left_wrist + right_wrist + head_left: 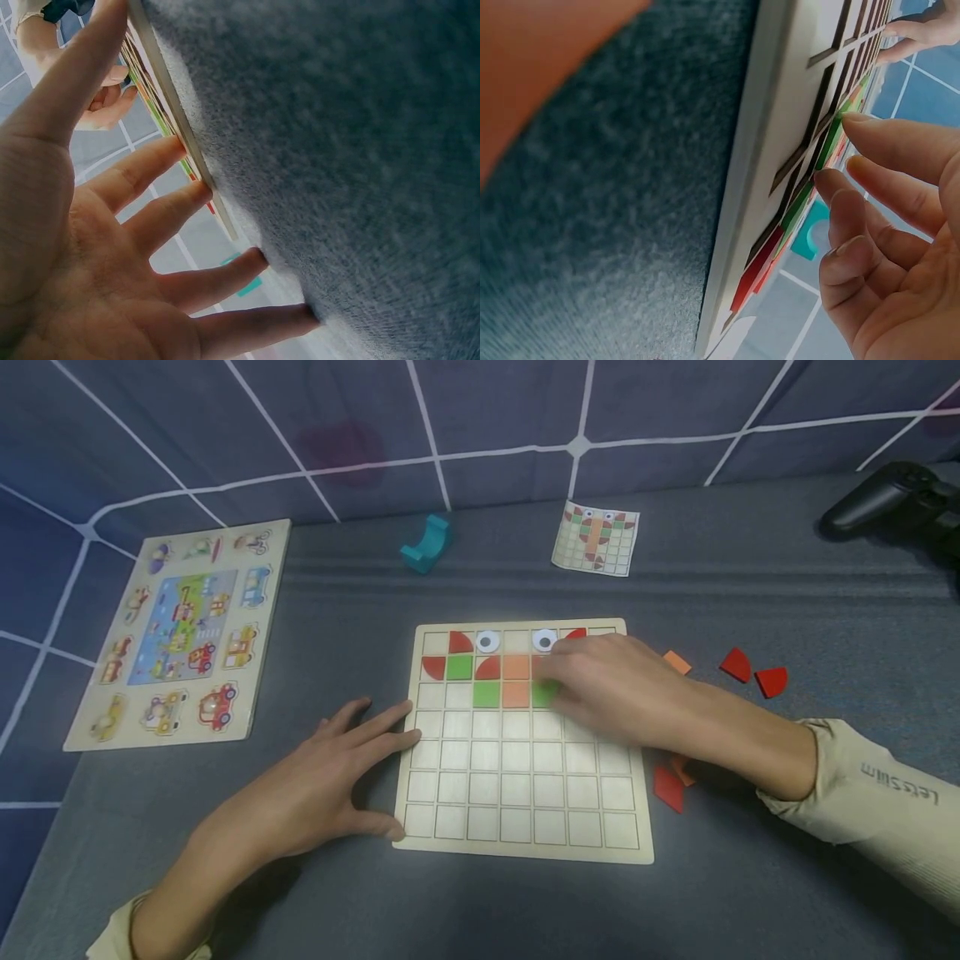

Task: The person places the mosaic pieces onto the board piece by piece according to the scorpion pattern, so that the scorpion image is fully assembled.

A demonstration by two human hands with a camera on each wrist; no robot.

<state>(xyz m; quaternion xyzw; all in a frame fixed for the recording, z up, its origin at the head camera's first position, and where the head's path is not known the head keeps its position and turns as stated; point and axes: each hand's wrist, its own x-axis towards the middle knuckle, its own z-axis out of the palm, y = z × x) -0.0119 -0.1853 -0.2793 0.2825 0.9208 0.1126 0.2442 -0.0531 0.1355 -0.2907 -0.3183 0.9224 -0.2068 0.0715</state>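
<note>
A wooden grid board [495, 785] lies flat, its upper rows partly filled with red quarter-circles, green and orange squares and two round eye pieces. My left hand [318, 793] rests spread beside it, thumb and fingertips touching its left edge. Over the board's upper right, my right hand [622, 685] has its thumb and finger at opposite sides of a green square tile [830, 141], which sits in the grid. Further green and red [756, 274] pieces lie along the board toward its right side. From above, my right hand hides several cells around its fingertips.
Right of the board lie two red quarter-circles [771, 682], an orange piece [677, 662] and a red diamond [668, 788]. Behind it are a paper pattern card [617, 558] and a teal curved block [429, 545]. A vehicle puzzle [266, 618] lies left, a black game controller [881, 510] far right.
</note>
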